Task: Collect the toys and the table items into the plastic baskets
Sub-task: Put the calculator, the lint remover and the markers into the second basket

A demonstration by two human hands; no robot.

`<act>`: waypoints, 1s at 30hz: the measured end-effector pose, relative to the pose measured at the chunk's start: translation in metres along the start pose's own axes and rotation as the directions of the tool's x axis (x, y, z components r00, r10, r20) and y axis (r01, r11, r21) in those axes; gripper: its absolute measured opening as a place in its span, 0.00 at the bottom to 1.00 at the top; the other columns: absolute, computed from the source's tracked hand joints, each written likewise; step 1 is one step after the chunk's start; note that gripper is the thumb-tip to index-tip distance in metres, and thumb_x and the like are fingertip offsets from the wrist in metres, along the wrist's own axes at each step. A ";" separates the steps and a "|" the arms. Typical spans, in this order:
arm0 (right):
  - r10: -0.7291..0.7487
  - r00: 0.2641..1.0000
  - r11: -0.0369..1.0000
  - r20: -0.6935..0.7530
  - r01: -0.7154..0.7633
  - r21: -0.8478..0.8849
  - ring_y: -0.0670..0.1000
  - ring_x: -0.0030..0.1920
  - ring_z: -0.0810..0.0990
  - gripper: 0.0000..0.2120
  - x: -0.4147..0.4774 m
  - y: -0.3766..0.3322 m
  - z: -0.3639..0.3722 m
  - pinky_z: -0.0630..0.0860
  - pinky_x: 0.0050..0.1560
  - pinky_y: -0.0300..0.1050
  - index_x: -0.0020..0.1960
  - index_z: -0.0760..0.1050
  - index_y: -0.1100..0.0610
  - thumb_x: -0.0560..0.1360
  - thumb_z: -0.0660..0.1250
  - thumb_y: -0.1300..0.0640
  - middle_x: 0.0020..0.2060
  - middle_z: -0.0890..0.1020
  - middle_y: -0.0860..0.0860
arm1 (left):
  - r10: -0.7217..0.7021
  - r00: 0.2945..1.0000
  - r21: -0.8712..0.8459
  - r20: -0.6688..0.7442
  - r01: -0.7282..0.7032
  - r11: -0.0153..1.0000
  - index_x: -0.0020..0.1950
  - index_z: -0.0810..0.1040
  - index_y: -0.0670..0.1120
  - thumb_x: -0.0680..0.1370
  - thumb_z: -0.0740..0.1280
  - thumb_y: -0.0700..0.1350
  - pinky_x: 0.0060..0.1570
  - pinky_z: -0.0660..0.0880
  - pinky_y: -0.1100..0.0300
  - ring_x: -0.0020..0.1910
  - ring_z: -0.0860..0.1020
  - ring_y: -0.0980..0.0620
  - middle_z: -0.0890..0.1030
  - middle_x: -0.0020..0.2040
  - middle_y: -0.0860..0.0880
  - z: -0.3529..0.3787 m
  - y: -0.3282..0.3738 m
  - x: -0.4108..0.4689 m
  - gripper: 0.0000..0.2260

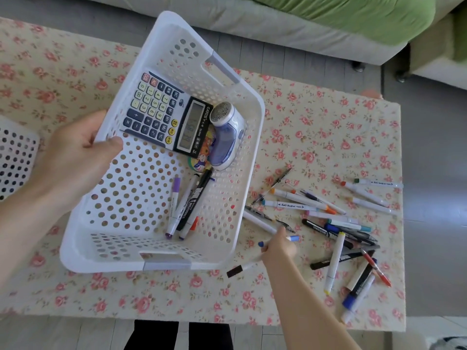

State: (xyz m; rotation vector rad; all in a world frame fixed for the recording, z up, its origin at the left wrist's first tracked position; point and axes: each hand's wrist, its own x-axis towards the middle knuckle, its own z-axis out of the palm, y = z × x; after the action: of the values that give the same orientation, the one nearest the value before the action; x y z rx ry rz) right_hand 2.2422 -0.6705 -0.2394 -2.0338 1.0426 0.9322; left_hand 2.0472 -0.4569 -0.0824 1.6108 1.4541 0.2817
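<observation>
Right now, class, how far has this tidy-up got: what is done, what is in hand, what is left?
Done: the calculator, a lint shaver and a few markers already lie in the white basket, whose rim the left hand grips. In hand: the right hand is closed on several pens. Left: many scattered pens on the floral tablecloth.

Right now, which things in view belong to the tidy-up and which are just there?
Job:
white basket, held by left hand
calculator, lint shaver, markers inside
loose pens on the table
markers in right hand
second basket

Just there:
floral tablecloth
sofa, green blanket
</observation>
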 end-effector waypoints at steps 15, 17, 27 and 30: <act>0.029 1.000 0.993 -0.009 -0.029 -0.110 0.47 0.27 0.64 0.06 0.015 -0.025 0.027 0.63 0.26 0.40 0.42 0.69 0.59 0.69 0.65 0.59 0.30 0.70 0.51 | 0.041 0.998 0.005 0.043 -0.041 0.999 0.44 0.75 0.70 0.78 0.60 0.42 0.45 0.74 0.30 0.48 0.78 0.30 0.79 0.52 0.35 -0.010 -0.009 0.011 0.20; 0.044 0.999 0.996 0.016 -0.043 -0.081 0.46 0.27 0.63 0.05 0.007 -0.020 0.022 0.62 0.25 0.38 0.43 0.69 0.59 0.70 0.64 0.62 0.30 0.70 0.52 | 0.048 0.998 -0.003 0.048 -0.048 0.999 0.43 0.75 0.71 0.78 0.60 0.41 0.45 0.74 0.31 0.48 0.78 0.30 0.79 0.52 0.36 -0.010 -0.008 0.012 0.21; -0.353 0.882 0.929 0.313 0.369 0.008 0.44 0.16 0.66 0.09 -0.101 -0.026 0.014 0.65 0.18 0.35 0.38 0.65 0.59 0.73 0.64 0.63 0.28 0.69 0.51 | 0.100 0.992 -0.004 0.070 -0.100 0.995 0.57 0.73 0.58 0.79 0.59 0.39 0.28 0.69 0.63 0.34 0.75 0.40 0.80 0.42 0.48 -0.011 -0.015 0.019 0.15; -0.491 0.735 0.761 0.468 0.623 -0.179 0.44 0.22 0.65 0.12 -0.134 -0.013 0.056 0.66 0.24 0.36 0.35 0.65 0.55 0.73 0.65 0.65 0.28 0.69 0.49 | 0.123 0.991 0.024 0.057 -0.125 0.992 0.63 0.73 0.55 0.79 0.59 0.39 0.17 0.61 0.74 0.24 0.67 0.56 0.75 0.34 0.56 -0.013 -0.017 0.021 0.16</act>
State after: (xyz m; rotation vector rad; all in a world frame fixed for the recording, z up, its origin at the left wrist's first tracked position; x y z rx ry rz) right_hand 2.1797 -0.5687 -0.1566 -2.1018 0.0109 1.1535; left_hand 2.0327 -0.4349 -0.0957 1.7209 1.3233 0.2867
